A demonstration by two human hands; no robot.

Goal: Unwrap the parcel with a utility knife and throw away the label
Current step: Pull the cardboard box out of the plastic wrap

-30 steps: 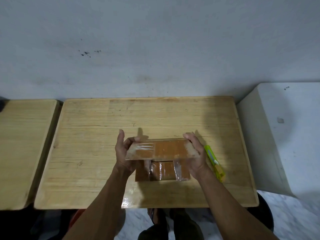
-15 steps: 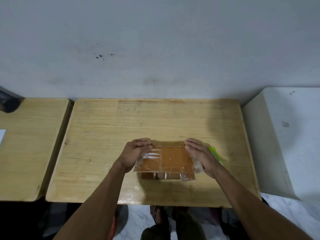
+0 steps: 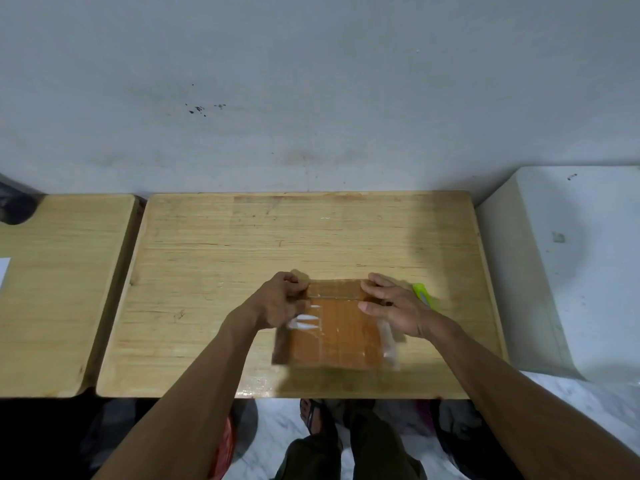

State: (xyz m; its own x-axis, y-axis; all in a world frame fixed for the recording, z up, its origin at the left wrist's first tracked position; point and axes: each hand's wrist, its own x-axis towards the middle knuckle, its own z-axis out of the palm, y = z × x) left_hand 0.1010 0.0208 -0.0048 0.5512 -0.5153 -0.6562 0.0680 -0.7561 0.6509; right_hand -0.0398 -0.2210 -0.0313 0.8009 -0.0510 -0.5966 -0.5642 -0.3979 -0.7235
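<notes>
**Parcel flat on the table, knife lying out of the hands**

The left hand (image 3: 277, 301) has its fingers curled over the far left corner of the parcel (image 3: 341, 332) and grips it there. The parcel, brown and covered with shiny tape, lies flat on the wooden table (image 3: 214, 258), near the front edge. The right hand (image 3: 393, 306) presses on the far right corner with nearly straight fingers. Just beside it, partly hidden, lies the yellow-green utility knife (image 3: 421, 293).

I think the smooth tape can let the parcel slide toward the front edge. Reaching blindly for the knife may also be risky; I cannot tell if the blade is out. No label is visible to me.
</notes>
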